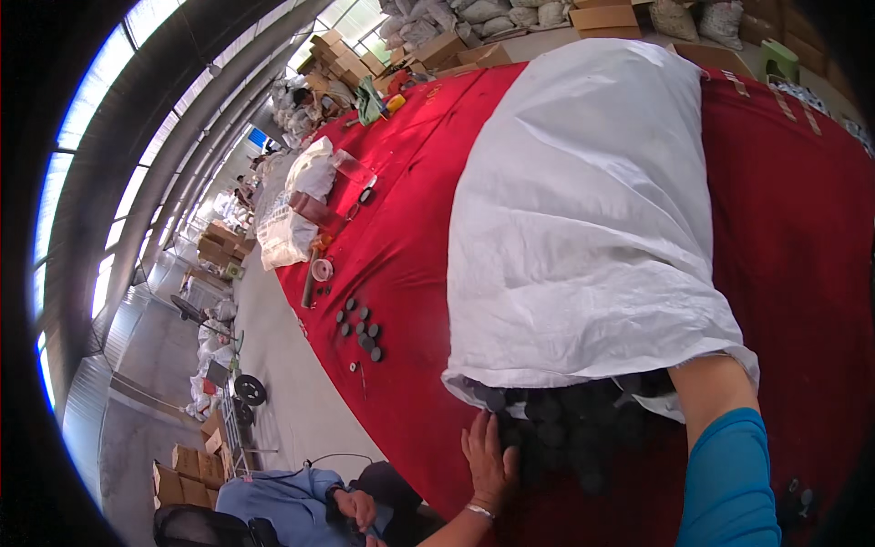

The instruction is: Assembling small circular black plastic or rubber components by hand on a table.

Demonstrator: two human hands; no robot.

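Observation:
A large white woven sack (583, 228) lies on the red cloth with its mouth toward me. Dark round pieces (556, 433), like small caps or discs, spill from the mouth in a heap. My left hand (489, 460) rests at the left side of this heap, fingers spread and stretched toward the sack's edge. On the right, my right forearm (720, 410), in a blue sleeve, reaches into the mouth. The sack hides the fingers of my right hand, so what they hold cannot be seen.
Loose dark discs (365, 333) lie on the red cloth (410, 273) at left, near a pink tape roll (322, 270). White bags (290, 232) stand farther off. At lower left sits a person in blue (283, 506). Cardboard boxes (606, 18) are behind the table.

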